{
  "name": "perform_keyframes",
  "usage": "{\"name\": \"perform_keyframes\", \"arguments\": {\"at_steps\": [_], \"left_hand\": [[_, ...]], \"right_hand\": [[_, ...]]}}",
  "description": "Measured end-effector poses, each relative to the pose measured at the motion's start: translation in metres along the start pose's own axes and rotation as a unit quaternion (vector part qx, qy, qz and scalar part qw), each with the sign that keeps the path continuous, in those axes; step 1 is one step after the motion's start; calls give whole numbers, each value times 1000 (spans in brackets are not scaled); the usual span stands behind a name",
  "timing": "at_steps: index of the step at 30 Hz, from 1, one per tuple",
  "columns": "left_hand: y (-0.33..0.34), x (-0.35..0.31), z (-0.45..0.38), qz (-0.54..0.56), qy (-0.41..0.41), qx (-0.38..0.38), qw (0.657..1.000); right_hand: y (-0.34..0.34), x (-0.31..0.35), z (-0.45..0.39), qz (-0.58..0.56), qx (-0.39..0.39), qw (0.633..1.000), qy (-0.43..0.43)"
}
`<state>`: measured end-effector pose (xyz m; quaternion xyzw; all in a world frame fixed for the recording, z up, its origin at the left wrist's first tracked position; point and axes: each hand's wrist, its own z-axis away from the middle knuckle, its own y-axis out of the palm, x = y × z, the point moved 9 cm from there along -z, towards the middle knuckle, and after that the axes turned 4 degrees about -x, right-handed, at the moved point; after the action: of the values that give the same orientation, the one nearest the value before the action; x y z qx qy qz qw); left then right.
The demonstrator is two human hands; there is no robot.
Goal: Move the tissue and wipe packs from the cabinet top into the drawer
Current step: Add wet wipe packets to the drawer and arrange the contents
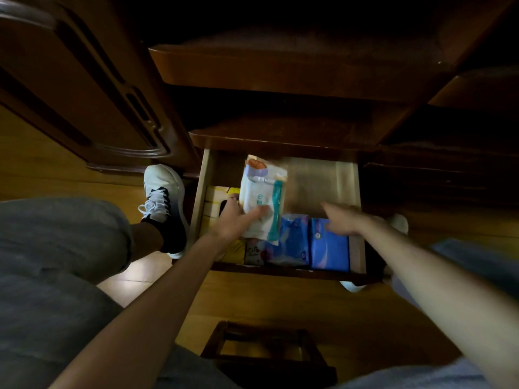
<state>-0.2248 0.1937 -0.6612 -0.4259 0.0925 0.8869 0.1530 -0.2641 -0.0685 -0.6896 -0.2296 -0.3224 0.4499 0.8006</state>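
Your left hand has one wipe pack pinched at its lower end, thumb across the front and the other fingers tucked behind, so it's closed around that soft white plastic pouch with the teal stripe down one side. The pack stands nearly upright over the open drawer, upper end tipped toward the back. Your right hand is motion-blurred, fingers spread and loose, hovering just over the blue packs with nothing in it; can't tell if it actually touches them.

In the drawer I count two blue tissue packs side by side along the front edge, glossy and squarish, plus one small pale pack with red print to their left. Something yellow sits under your wrist, and some yellow-edged boxes line the left wall; the count there is unclear. The drawer is pale wood inside, the cabinet dark glossy brown. One white sneaker rests on the wood floor at left.
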Motion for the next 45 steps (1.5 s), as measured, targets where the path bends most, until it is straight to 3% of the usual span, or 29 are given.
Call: {"name": "perform_keyframes", "arguments": {"at_steps": [1, 2, 4, 7, 13, 15, 17, 20, 22, 26, 31, 36, 38, 40, 42, 45], "left_hand": [[4, 0, -1, -24, -6, 23, 999], [7, 0, 0, -47, -13, 50, 998], [15, -2, 0, -81, -28, 106, 991], [13, -12, -2, -140, -49, 140, 979], [-6, -30, -14, -280, -57, 162, 945], [-6, -36, -21, -284, -39, 147, 947], [-9, -48, -33, -230, 7, 82, 970], [-35, -61, -49, -118, 49, -84, 988], [-48, -65, -55, -127, 78, -137, 979], [-50, -54, -55, -142, 91, -134, 977], [-41, -35, -50, -119, 51, -107, 986], [-35, -40, -50, -136, 64, -96, 984], [-35, -43, -50, -143, 76, -93, 982], [-36, -43, -51, -150, 84, -93, 981], [-38, -42, -51, -163, 90, -94, 978], [-45, -46, -48, -285, 133, -109, 943]], "right_hand": [[-12, 6, 0, -135, -36, 990, -6], [-21, 12, 0, -288, -55, 956, -3], [-19, 26, 3, -484, 5, 875, 7], [-2, 49, 8, -425, 107, 899, -25], [4, 68, -4, -466, 122, 876, -23], [-1, 70, -9, -458, 81, 885, -20], [-10, 61, -16, -477, 10, 879, 1], [-18, 24, -25, -557, -71, 824, 74], [-22, -8, -25, -582, -159, 787, 131], [-40, -46, -18, -462, -352, 792, 187], [-33, -35, -33, -298, -309, 873, 231], [-27, -18, -27, -244, -350, 876, 225], [-34, 3, -27, -87, -372, 908, 170], [-32, 34, -39, 42, -332, 941, 45], [-19, 55, -60, 97, -223, 967, -69], [-14, 49, -86, 133, -133, 979, -74]]}}
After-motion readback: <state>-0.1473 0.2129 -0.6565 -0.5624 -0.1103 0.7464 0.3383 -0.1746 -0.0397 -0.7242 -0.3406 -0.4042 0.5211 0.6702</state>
